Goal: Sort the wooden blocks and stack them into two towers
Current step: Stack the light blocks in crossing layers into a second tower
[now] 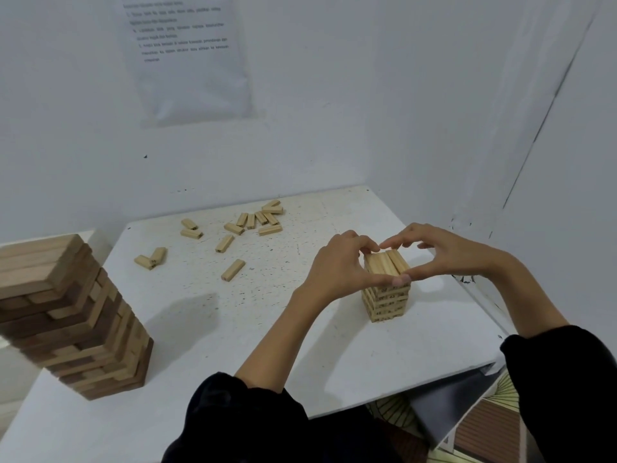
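- White walls [367, 95] meet in a corner behind the table, with scuffs and a dark line running down the right one.
- A white table [233, 329], speckled and scratched, fills the lower half of the view.
- A printed sheet [193, 61] in a clear sleeve hangs on the back wall. It carries several numbered lines, too blurred to read.
- A large tower [73, 319] of bigger, darker blocks stands at the table's left edge, its layers slightly askew.
- Black sleeves [240, 422] cover both forearms up from the near edge.
- The small tower [387, 299] of pale blocks stands right of centre, well apart from the large one. Dark print on its sides is too small to make out.
- The left hand [337, 269] and right hand [447, 252] cup its top layer. The fingers curl round the far edge, and the thumbs meet along the near edge, squeezing the blocks together.
- Loose blocks [253, 218] lie scattered across the far half of the table, most of them clustered near the back wall.
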`<control>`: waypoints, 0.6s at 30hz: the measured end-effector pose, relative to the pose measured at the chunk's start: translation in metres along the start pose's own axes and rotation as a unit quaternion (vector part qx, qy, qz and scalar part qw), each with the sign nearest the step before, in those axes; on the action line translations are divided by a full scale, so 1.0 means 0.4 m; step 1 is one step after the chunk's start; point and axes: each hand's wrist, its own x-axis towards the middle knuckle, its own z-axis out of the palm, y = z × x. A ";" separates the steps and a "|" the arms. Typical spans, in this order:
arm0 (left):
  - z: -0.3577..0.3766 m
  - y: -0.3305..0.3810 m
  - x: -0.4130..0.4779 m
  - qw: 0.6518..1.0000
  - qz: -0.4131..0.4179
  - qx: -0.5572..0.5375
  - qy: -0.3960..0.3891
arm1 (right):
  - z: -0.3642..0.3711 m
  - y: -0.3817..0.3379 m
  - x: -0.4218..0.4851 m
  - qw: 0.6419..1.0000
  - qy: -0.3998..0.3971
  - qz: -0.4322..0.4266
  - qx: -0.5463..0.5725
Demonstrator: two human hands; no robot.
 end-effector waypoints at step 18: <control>-0.122 -0.152 -0.051 0.979 -0.049 -0.131 0.147 | 0.105 -0.167 0.106 0.982 0.183 -0.037 -0.017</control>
